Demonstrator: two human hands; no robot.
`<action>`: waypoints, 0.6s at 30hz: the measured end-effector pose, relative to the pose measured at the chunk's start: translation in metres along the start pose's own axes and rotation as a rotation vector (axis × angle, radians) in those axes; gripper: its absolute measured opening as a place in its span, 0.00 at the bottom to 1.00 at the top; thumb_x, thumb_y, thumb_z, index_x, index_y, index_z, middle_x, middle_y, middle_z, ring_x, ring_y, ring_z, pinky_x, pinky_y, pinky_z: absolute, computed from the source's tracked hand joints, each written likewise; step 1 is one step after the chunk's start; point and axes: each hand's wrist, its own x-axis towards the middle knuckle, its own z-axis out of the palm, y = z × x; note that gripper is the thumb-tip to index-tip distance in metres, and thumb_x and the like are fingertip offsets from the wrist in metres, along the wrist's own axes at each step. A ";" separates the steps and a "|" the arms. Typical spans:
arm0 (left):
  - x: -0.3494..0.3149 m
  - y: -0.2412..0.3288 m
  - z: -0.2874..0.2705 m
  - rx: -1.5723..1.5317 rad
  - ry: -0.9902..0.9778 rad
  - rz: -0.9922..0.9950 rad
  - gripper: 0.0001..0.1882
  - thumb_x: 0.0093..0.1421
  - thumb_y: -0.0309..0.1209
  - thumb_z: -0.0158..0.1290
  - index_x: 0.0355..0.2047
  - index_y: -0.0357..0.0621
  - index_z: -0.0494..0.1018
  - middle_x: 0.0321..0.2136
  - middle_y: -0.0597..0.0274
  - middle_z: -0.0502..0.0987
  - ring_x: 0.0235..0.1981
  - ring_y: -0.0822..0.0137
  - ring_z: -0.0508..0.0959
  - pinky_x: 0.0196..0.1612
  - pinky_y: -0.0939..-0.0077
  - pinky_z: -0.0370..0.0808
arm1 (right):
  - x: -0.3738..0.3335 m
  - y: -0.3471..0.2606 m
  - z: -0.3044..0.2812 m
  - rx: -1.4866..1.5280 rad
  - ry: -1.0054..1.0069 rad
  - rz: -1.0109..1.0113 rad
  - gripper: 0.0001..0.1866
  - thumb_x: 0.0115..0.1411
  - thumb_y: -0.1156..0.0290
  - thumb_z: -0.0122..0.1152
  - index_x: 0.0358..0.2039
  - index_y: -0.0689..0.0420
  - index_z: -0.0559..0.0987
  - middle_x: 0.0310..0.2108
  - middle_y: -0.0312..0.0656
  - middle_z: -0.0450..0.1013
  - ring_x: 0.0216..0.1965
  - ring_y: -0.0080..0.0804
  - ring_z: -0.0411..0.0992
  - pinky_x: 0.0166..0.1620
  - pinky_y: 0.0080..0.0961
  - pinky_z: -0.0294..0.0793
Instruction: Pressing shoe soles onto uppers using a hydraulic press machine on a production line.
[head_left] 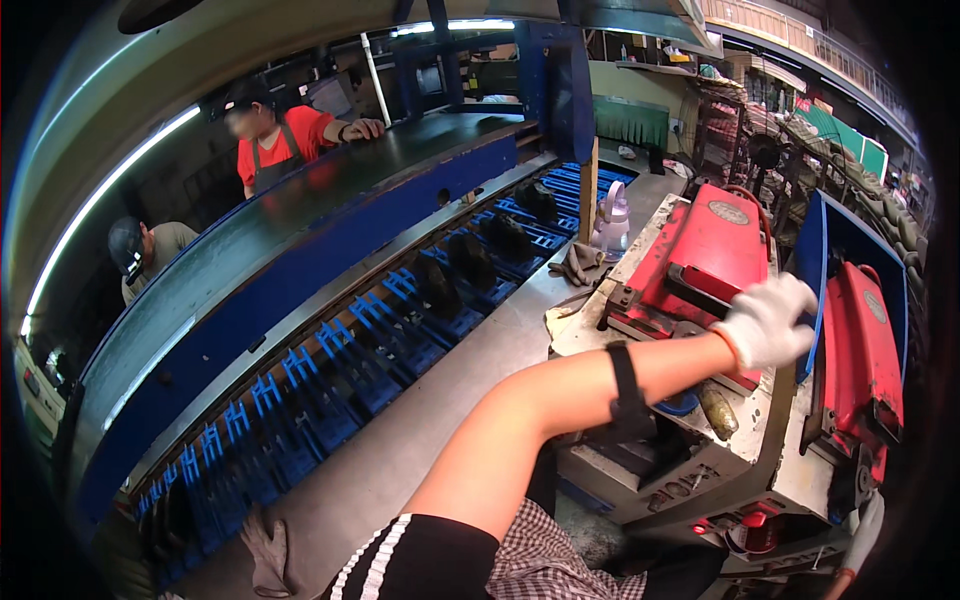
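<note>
My left arm reaches across to the right. My left hand [768,322], in a white knitted glove, is over the front right of a red press-like machine [722,240]. Its fingers are apart, and nothing shows in them. Close by is the blue side panel around a second red machine [862,345]. At the lower right edge my right hand [868,525], also in a white glove, is beside the metal front end of that second machine. Its fingers are hidden, so I cannot see whether it grips anything. A dark, worn, rounded piece [718,412] lies on the pale machine bed below my left wrist.
A long blue-framed machine [330,285] with rows of blue clamps [335,345] runs along the left. Its metal ledge [430,410] bears a grey glove [265,550]; more gloves [577,262] lie near a clear bottle [612,222]. Two people [285,145] work behind it.
</note>
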 end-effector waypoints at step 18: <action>0.051 0.079 0.171 0.373 -0.229 0.656 0.18 0.47 0.38 0.63 0.40 0.50 0.79 0.49 0.50 0.73 0.49 0.43 0.74 0.44 0.49 0.78 | -0.105 -0.259 0.040 0.206 0.273 -0.064 0.18 0.69 0.72 0.58 0.58 0.59 0.80 0.46 0.55 0.82 0.47 0.51 0.82 0.50 0.33 0.79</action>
